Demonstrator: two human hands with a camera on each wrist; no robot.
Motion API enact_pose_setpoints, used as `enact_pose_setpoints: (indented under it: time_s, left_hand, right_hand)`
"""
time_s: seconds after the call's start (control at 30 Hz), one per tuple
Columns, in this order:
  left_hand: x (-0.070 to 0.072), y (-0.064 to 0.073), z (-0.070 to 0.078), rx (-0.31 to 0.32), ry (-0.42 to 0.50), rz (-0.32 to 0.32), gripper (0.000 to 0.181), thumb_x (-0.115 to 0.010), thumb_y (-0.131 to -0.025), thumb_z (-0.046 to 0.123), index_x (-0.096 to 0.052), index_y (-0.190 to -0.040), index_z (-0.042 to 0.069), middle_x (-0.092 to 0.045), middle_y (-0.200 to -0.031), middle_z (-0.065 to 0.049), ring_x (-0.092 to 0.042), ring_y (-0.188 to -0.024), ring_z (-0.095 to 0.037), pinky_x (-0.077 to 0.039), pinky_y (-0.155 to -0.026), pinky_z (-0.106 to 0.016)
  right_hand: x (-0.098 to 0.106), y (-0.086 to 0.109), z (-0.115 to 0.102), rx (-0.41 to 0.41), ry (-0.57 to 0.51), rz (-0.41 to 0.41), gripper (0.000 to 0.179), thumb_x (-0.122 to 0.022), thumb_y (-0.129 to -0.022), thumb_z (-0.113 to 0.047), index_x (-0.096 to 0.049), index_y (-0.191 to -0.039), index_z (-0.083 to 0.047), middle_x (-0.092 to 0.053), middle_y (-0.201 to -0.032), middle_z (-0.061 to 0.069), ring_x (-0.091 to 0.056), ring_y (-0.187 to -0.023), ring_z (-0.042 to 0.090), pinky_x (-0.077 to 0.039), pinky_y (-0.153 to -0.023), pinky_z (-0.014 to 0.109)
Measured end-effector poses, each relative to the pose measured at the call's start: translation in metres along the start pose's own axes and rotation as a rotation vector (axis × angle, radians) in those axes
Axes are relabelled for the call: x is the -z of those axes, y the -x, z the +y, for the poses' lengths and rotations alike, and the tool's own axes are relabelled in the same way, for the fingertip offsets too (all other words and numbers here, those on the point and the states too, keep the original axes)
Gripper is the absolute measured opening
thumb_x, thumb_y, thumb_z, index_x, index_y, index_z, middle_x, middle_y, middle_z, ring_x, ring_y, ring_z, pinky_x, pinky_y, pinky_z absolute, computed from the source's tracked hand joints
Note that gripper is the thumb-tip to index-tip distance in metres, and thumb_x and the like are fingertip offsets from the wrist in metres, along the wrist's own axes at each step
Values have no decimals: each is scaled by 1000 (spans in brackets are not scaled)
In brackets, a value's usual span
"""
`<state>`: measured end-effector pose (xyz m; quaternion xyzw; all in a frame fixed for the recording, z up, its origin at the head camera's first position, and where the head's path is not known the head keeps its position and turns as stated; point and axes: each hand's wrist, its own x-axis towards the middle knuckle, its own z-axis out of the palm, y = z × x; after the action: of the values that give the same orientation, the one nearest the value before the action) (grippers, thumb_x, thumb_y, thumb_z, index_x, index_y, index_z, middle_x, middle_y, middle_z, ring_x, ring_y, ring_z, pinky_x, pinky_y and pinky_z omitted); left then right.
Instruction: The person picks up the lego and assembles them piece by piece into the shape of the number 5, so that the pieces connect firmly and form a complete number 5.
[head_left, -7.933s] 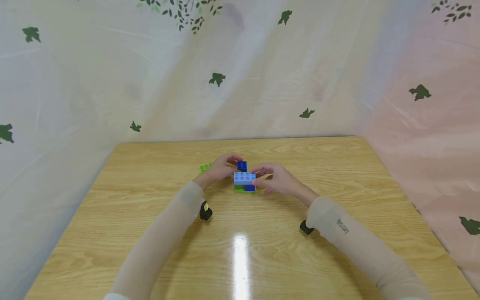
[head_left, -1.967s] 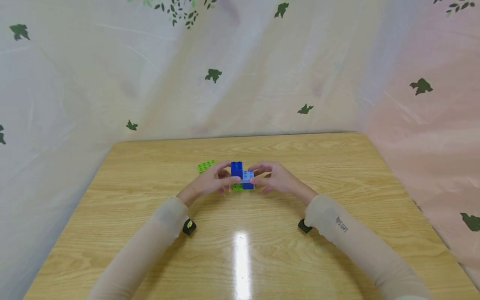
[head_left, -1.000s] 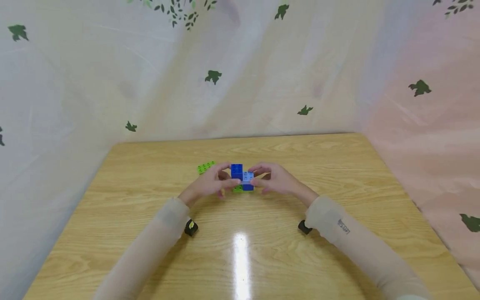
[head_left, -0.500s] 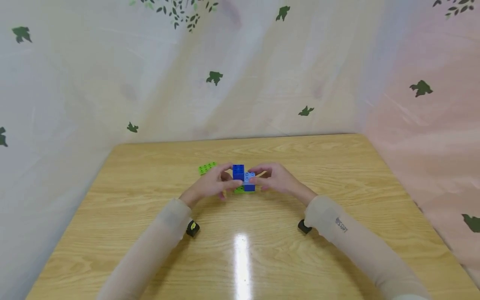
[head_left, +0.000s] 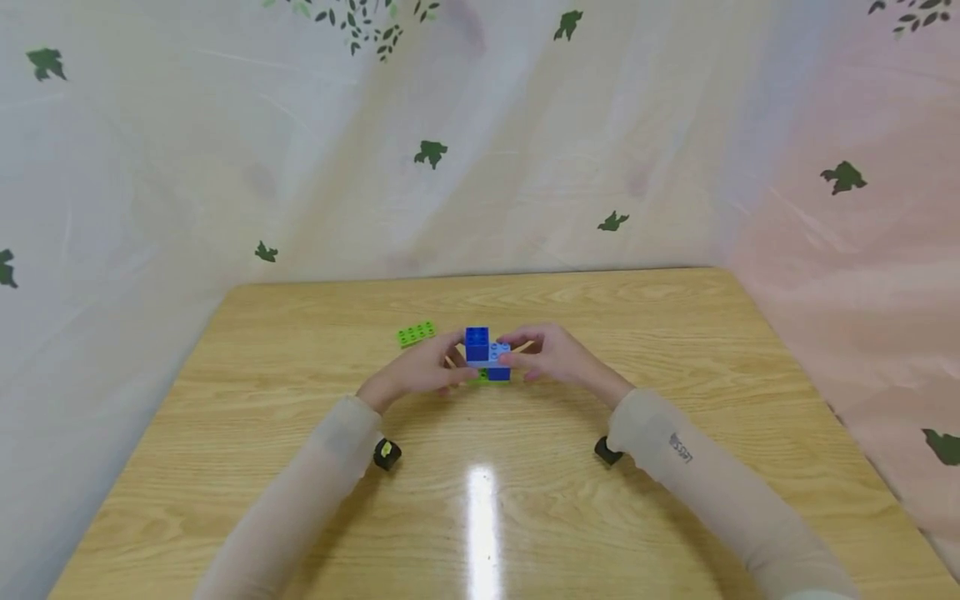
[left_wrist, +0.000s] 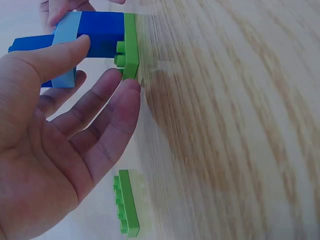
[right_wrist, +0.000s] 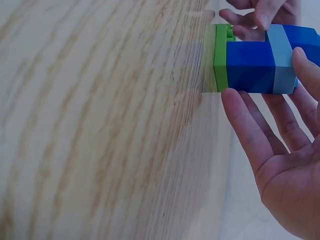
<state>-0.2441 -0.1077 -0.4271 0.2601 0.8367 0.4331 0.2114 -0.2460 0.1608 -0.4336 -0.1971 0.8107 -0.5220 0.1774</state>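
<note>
brick stack [head_left: 477, 346]: on table [head_left: 300, 367] | lone brick [head_left: 416, 334]: behind, left of stack

Curtained-off workspace, leaf-printed drapes [head_left: 330, 175] behind, wood-grain table [head_left: 675, 350]

Stands upright on the counter [head_left: 555, 500] as a stepped stack [head_left: 487, 364]. Has a green plate [left_wrist: 131, 42] flat at the bottom, with bare studs [left_wrist: 120, 60] at left. Carries a blue block [right_wrist: 250, 65] on its right half, a light-blue plate [right_wrist: 283, 62] across that, a second blue block [head_left: 477, 343] topping the left end.

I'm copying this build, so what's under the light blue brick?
A dark blue brick under its right half, on a green plate. That brick's top is covered, so unseen.
</note>
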Motion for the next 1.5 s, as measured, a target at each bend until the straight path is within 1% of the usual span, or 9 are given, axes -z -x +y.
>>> enact_pose_setpoints:
  time_s: [0.2,0.33,0.47,0.6,0.77,0.97,1.07,1.3,1.5]
  left_hand:
    - [20,5,-9,15,-53,14,46,-73,-95,20,-53,-136,9,-63,-120,-14,-64,-106,-28,-58,-81,-41]
    - [39,9,-11,15,-74,82,48,-73,-95,17,-54,-137,5,-59,-129,-19,-63,-109,-31,-54,-92,-45]
    - [57,11,-15,14,-46,160,50,-74,-93,12,-53,-137,1,-53,-137,-24,-61,-110,-35,-53,-91,-47]
    - [67,13,-20,43,-36,216,53,-75,-92,10,-51,-139,-1,-49,-142,-25,-58,-113,-39,-52,-92,-49]
    - [70,13,-33,112,-45,262,56,-76,-91,8,-50,-139,-3,-48,-142,-26,-55,-119,-44,-47,-99,-54]
    - [67,11,-52,166,-38,299,55,-78,-87,4,-53,-136,-2,-49,-137,-26,-54,-118,-41,-46,-99,-51]
    - [65,11,-58,164,-32,311,54,-78,-86,2,-54,-134,-4,-51,-133,-26,-55,-114,-39,-47,-97,-47]
    - [62,8,-68,167,-46,343,53,-79,-86,2,-55,-132,-5,-56,-122,-23,-54,-96,-28,-45,-80,-32]
    - [63,9,-72,183,-79,348,53,-79,-87,6,-56,-134,-4,-57,-123,-23,-53,-92,-25,-44,-77,-31]
  right_hand:
    - [0,-3,3,-6,-1,-4,41,-76,-93,-34,-70,-127,-12,-67,-118,9,-71,-97,26,-62,-72,42]
    - [0,-4,5,-2,1,-12,42,-77,-93,-33,-69,-128,-11,-67,-119,9,-70,-98,26,-62,-72,42]
    - [1,-3,4,-10,0,-14,41,-76,-93,-33,-69,-128,-13,-67,-120,8,-70,-99,25,-62,-73,41]
    - [2,-2,1,-19,-7,-10,41,-76,-93,-33,-69,-129,-13,-67,-121,8,-69,-101,26,-62,-73,42]
    - [2,-2,1,-37,-24,-16,41,-76,-93,-30,-68,-129,-12,-66,-122,10,-68,-103,29,-61,-75,44]
    - [2,-3,2,-41,-34,-19,43,-76,-93,-29,-68,-131,-10,-66,-122,12,-68,-105,32,-61,-76,46]
    - [2,-2,2,-39,-38,-18,43,-76,-94,-27,-67,-132,-9,-66,-123,12,-67,-106,34,-61,-77,47]
    - [2,-2,2,-39,-34,-18,43,-76,-93,-29,-68,-131,-10,-67,-122,11,-68,-103,30,-61,-75,44]
    - [1,-1,0,-38,-31,-16,42,-76,-94,-29,-68,-131,-11,-67,-122,10,-68,-103,30,-61,-75,43]
